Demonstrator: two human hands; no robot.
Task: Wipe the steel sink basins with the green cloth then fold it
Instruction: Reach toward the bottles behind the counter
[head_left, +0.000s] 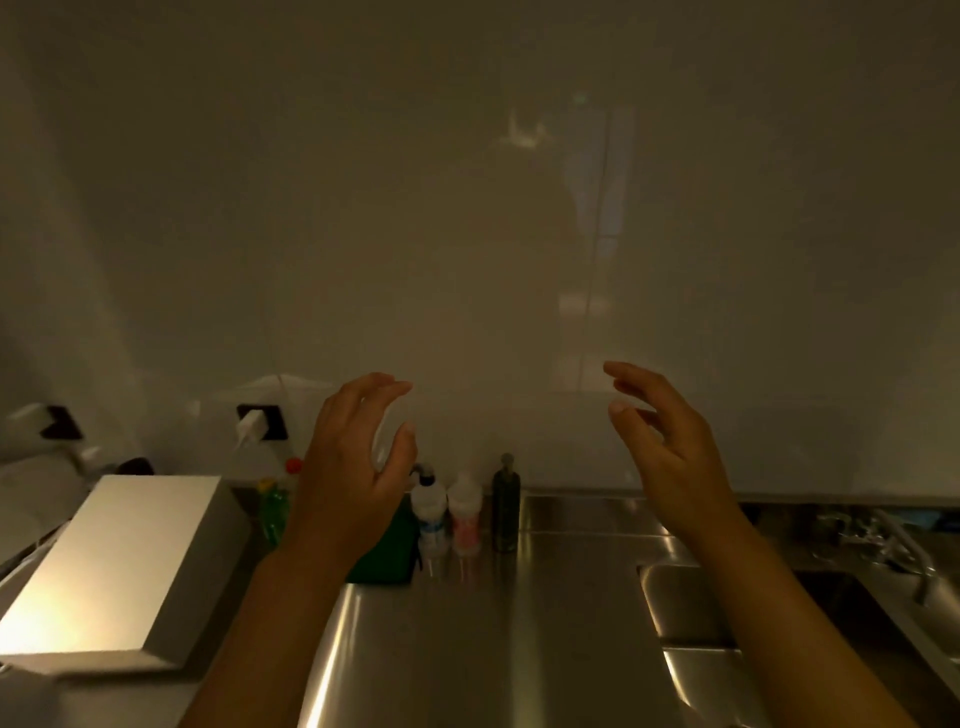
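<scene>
Left hand (353, 467), right hand (665, 447) over table (467, 649), fingers (384, 387) apart, holding nothing. Sink basin (691, 608) partly behind right arm. Green cloth (387, 551) half hidden by left hand, bottles (464, 514) alongside.

Dim, warm light. A plain pale wall (467, 208) fills the view from nine round to three, with faint reflections at one. Below lies a steel counter (467, 649). A white box (119, 566) sits at eight, with a plugged wall socket (262, 422) above it.
</scene>
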